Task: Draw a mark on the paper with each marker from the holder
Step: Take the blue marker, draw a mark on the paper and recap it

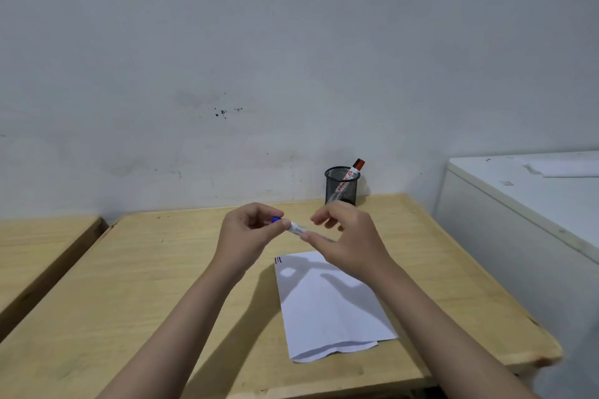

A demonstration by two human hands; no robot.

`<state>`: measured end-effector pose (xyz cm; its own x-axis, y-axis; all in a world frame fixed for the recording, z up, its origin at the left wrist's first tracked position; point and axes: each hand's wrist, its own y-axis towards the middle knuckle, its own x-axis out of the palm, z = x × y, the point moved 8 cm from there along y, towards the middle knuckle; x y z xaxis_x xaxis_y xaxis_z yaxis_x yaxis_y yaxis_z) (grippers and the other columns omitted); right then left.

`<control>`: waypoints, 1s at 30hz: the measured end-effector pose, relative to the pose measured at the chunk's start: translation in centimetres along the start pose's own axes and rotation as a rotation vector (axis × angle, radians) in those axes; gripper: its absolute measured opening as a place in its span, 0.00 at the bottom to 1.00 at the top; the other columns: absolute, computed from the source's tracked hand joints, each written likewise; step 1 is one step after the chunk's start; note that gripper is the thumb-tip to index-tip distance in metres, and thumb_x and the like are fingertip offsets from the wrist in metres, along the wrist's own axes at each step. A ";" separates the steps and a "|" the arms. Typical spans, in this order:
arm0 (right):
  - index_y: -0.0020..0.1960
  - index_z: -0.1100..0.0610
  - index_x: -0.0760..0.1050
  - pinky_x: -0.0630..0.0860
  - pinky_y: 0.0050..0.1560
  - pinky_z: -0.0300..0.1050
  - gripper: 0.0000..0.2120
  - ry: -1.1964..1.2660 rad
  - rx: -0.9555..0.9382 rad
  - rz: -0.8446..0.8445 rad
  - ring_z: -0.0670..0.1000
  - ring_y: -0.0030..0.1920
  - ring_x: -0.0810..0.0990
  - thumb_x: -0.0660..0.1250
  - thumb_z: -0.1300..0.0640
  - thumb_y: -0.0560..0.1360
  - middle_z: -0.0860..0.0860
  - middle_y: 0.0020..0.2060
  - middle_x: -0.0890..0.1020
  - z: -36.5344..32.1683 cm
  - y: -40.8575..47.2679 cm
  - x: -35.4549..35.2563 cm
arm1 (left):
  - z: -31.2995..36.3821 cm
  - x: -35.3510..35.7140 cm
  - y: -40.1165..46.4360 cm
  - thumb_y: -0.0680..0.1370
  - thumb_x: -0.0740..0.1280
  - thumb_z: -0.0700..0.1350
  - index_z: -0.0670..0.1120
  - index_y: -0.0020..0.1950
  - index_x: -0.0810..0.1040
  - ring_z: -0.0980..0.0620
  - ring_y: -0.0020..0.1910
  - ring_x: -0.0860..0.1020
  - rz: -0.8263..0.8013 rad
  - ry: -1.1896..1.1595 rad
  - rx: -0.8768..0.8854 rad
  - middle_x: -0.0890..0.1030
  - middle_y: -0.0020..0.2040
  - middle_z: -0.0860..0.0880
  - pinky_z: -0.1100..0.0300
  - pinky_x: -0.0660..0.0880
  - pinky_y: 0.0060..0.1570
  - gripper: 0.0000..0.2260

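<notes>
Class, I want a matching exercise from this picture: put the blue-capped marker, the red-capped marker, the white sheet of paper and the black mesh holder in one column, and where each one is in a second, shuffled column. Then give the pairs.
Things
1. blue-capped white marker
2. red-capped white marker
3. white sheet of paper
4. black wire-mesh holder

Places
A. lying flat on the wooden table, short marks at its far left corner
B. standing at the table's far edge by the wall
C. held between the left hand and right hand
D. leaning inside the holder

Pairs: 1-C, 2-D, 3-A, 4-B
</notes>
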<state>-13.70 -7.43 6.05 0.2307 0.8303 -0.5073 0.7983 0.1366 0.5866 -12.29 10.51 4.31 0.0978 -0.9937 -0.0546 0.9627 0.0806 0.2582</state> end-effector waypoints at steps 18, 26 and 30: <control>0.56 0.52 0.72 0.74 0.35 0.31 0.16 0.141 0.107 0.601 0.44 0.29 0.75 0.68 0.64 0.71 0.50 0.31 0.77 10.5 13.3 -11.9 | -2.9 10.6 15.3 0.71 0.72 0.49 0.43 0.57 0.79 0.53 0.47 0.80 0.059 0.320 0.117 0.82 0.54 0.49 0.63 0.73 0.46 0.17; 0.56 0.54 0.72 0.73 0.34 0.38 0.15 -0.025 0.260 0.412 0.47 0.29 0.77 0.66 0.63 0.71 0.50 0.27 0.77 16.0 16.5 -7.1 | -5.8 14.0 19.0 0.73 0.69 0.51 0.41 0.56 0.80 0.46 0.58 0.77 -0.015 0.571 0.181 0.81 0.57 0.44 0.56 0.72 0.57 0.17; 0.57 0.53 0.71 0.78 0.37 0.50 0.15 -0.125 0.364 0.289 0.54 0.34 0.80 0.65 0.62 0.71 0.52 0.29 0.79 18.7 16.1 -4.2 | -6.4 13.9 19.5 0.72 0.71 0.52 0.39 0.52 0.82 0.47 0.55 0.79 0.037 0.526 0.150 0.83 0.53 0.43 0.57 0.74 0.54 0.17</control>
<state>8.58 -18.79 5.78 0.5187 0.7323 -0.4412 0.8297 -0.3067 0.4664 9.50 -1.24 2.43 0.2805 -0.8142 -0.5084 0.9136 0.0640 0.4016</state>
